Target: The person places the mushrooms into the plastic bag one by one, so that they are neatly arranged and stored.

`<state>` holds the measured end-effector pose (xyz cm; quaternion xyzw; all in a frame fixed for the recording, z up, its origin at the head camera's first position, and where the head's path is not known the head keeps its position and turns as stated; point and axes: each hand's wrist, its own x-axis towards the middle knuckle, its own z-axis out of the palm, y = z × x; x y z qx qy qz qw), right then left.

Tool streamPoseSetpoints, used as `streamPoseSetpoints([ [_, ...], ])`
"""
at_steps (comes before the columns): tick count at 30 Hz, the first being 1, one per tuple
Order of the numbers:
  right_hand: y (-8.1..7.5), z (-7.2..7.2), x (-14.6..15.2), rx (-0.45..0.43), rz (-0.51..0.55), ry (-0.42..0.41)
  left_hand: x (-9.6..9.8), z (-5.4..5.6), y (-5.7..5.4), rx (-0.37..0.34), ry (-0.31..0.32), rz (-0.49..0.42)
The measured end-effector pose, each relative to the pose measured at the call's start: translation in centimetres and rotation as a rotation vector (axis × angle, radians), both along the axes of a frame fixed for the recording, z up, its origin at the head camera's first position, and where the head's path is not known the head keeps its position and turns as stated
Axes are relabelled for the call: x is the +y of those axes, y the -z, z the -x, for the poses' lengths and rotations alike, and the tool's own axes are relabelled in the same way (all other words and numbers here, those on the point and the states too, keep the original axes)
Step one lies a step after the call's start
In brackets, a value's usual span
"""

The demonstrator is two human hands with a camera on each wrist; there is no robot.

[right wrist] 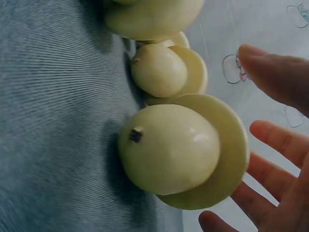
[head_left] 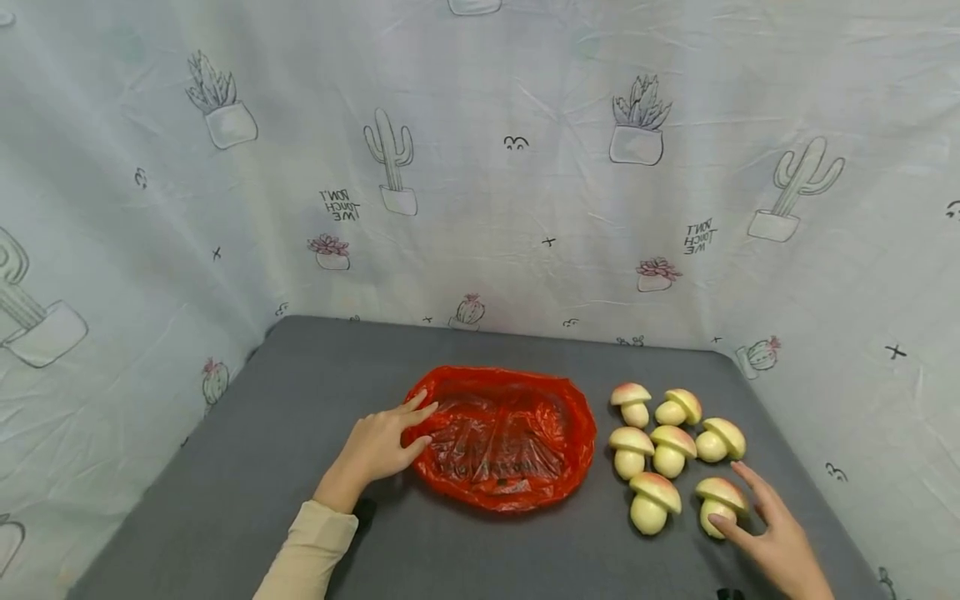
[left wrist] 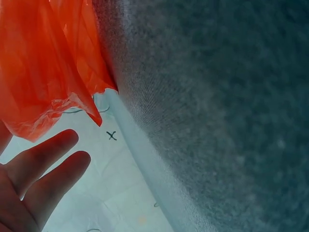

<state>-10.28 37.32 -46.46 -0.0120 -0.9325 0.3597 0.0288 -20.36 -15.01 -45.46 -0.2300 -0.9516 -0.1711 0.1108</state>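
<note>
**Mushroom (head_left: 722,493) framed, not gripped, by the right hand (head_left: 780,537)**

In the head view, the mushroom was seen at the near right of a cluster on the grey table (head_left: 510,567), with six other mushrooms (head_left: 672,450) set beyond it and to its left. It was flanked by the right hand's thumb and fingers, with no grasp closed. To the left, a red bag (head_left: 587,442) was spread wide, its left edge touched by the relaxed left hand (head_left: 378,446).

In the left wrist view, two fingers (left wrist: 58,181) were shown straight and apart, with no plastic pinched between them; the rest of that hand was largely cut off. The bag was judged light, limp and slippery, best held by its rim.

In the right wrist view, the round stem end (right wrist: 169,147) was turned toward the camera. Lightness, firmness and a slick skin were judged likely; the stem, just under the cap (right wrist: 232,150), was judged the surest hold. Whether the cap was touched could not be told.
</note>
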Motion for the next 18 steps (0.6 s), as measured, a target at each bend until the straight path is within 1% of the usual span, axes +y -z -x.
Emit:
streamPoseSetpoints([
  [3,0.3,0.1,-0.1,-0.005,0.002,-0.019,0.2,0.1,0.0,0.001,-0.011,0.007],
  [6,0.5,0.2,-0.2,-0.015,0.005,-0.024,0.2,0.4,-0.2,0.0,-0.013,0.012],
  [9,0.7,0.3,-0.1,-0.031,-0.003,-0.023,0.3,0.6,-0.3,-0.015,-0.009,0.009],
  [12,1.0,0.4,0.1,-0.033,-0.016,-0.023,0.3,0.6,-0.3,-0.036,-0.003,0.016],
  [15,1.3,0.4,0.2,-0.011,-0.025,-0.037,0.2,0.5,-0.2,-0.038,0.003,0.029],
  [18,1.6,0.5,0.4,0.021,-0.035,-0.053,0.3,0.4,-0.1,-0.038,0.008,0.022],
])
